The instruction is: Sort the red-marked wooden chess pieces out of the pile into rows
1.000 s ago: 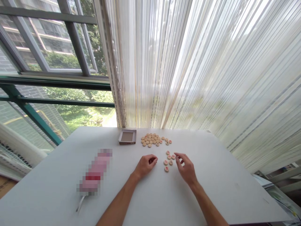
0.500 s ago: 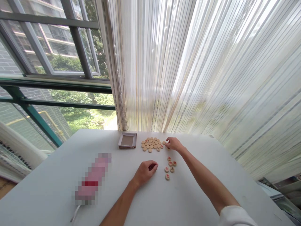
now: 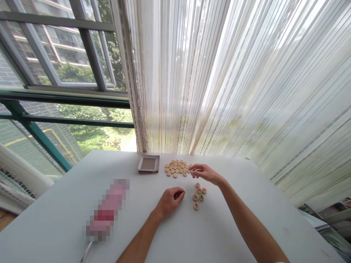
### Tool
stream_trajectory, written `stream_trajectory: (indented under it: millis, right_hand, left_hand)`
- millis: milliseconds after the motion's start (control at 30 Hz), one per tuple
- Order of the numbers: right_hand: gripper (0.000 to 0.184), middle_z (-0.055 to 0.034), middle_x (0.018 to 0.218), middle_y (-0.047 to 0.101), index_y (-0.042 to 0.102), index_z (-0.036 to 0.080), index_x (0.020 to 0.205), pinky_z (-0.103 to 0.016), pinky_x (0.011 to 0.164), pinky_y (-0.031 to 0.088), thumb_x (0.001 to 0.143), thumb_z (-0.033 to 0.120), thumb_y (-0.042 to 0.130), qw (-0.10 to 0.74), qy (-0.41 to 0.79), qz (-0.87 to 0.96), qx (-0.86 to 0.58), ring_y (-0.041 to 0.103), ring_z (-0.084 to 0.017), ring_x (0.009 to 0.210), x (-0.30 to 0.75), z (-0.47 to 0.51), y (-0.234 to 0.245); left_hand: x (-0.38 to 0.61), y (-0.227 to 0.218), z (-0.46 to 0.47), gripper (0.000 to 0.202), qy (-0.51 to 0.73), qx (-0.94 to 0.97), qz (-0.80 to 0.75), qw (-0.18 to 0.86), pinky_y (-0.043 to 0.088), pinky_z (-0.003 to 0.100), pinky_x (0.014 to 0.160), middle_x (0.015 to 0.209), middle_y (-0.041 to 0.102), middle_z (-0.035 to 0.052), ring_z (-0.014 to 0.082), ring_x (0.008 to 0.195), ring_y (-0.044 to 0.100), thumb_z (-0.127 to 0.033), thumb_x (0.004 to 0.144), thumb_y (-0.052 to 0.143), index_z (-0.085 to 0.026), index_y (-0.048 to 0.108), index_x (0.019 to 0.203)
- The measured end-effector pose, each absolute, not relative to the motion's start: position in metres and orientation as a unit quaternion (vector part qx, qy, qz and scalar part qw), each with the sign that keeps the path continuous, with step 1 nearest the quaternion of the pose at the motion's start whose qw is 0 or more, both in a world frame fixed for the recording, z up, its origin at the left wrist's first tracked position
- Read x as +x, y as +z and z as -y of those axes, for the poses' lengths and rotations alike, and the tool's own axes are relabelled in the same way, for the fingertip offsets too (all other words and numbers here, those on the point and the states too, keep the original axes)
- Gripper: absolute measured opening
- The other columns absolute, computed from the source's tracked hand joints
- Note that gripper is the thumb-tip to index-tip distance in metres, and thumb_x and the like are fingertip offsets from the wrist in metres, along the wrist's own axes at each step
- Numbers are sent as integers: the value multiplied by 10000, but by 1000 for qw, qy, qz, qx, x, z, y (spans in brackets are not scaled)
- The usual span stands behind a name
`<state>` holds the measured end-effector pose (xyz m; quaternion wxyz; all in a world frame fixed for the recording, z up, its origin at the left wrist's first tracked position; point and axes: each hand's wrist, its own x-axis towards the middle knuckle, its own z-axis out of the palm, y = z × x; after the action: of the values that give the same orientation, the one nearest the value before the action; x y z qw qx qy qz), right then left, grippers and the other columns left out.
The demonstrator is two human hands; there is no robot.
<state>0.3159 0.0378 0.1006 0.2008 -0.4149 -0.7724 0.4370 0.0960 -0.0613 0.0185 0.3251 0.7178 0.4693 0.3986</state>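
On the white table lies a cluster of round wooden Chinese chess pieces [image 3: 177, 168], most showing plain faces and a few showing characters. My right hand [image 3: 205, 173] hovers at the cluster's right edge, fingers stretched out and apart, with its fingertips over or beside a piece there; contact cannot be made out. Below it, several face-up pieces [image 3: 199, 190] with mostly red characters form a loose group. My left hand [image 3: 170, 201] rests on the table left of that group, fingers curled closed, with only shadow visible inside.
A shallow open box [image 3: 148, 163] stands left of the cluster. Further left lies a pixelated pink object [image 3: 108, 208] with a white cord [image 3: 87, 251]. Behind the table's far edge hang sheer striped curtains [image 3: 175, 91], beside an open window [image 3: 68, 51].
My right hand has come nearer, its fingers straightening. The single piece that lay right of the cluster no longer shows there. My left hand stays in place.
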Motion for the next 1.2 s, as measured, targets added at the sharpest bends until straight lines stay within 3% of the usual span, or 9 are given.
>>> stream_trajectory:
  millis: [100, 233, 500, 833, 1067, 1200]
  right_hand:
    - [321, -65, 945, 679, 689, 172, 998, -278, 694, 504, 821, 438, 655, 319, 558, 684, -345, 648, -177, 803, 316, -3, 94]
    - [274, -47, 909, 670, 689, 188, 955, -293, 730, 493, 790, 407, 701, 358, 629, 604, -334, 638, -180, 809, 313, 28, 79]
    - [247, -65, 990, 671, 686, 217, 963, -288, 711, 491, 777, 378, 714, 439, 662, 509, -332, 634, -195, 855, 305, 46, 53]
    - [400, -91, 1079, 674, 675, 230, 1059, -341, 743, 516, 718, 417, 768, 559, 583, 435, -397, 642, -250, 947, 334, 27, 36]
    - [384, -89, 1048, 693, 671, 224, 1065, -365, 780, 522, 749, 431, 739, 558, 546, 458, -425, 642, -259, 973, 336, 29, 33]
    - [358, -76, 984, 698, 687, 208, 1006, -321, 693, 512, 767, 473, 716, 554, 522, 485, -430, 650, -225, 862, 333, 27, 30]
  left_hand:
    - [97, 20, 63, 271, 399, 720, -464, 327, 464, 240, 637, 749, 711, 44, 151, 641, 595, -340, 902, 504, -165, 710, 896]
    - [98, 20, 64, 272, 406, 724, -462, 313, 470, 244, 640, 774, 718, 44, 151, 644, 592, -349, 906, 503, -174, 712, 902]
    - [98, 20, 64, 263, 430, 709, -476, 292, 495, 240, 645, 862, 726, 53, 146, 664, 609, -358, 912, 511, -183, 703, 956]
    - [98, 20, 63, 253, 419, 717, -475, 292, 493, 240, 632, 857, 719, 51, 146, 669, 611, -345, 914, 507, -186, 701, 942]
    - [98, 19, 63, 266, 418, 718, -478, 286, 497, 246, 626, 859, 724, 52, 150, 666, 620, -365, 908, 506, -191, 704, 942]
    - [98, 19, 63, 280, 418, 716, -480, 286, 497, 245, 630, 838, 727, 53, 154, 667, 622, -380, 907, 506, -187, 707, 937]
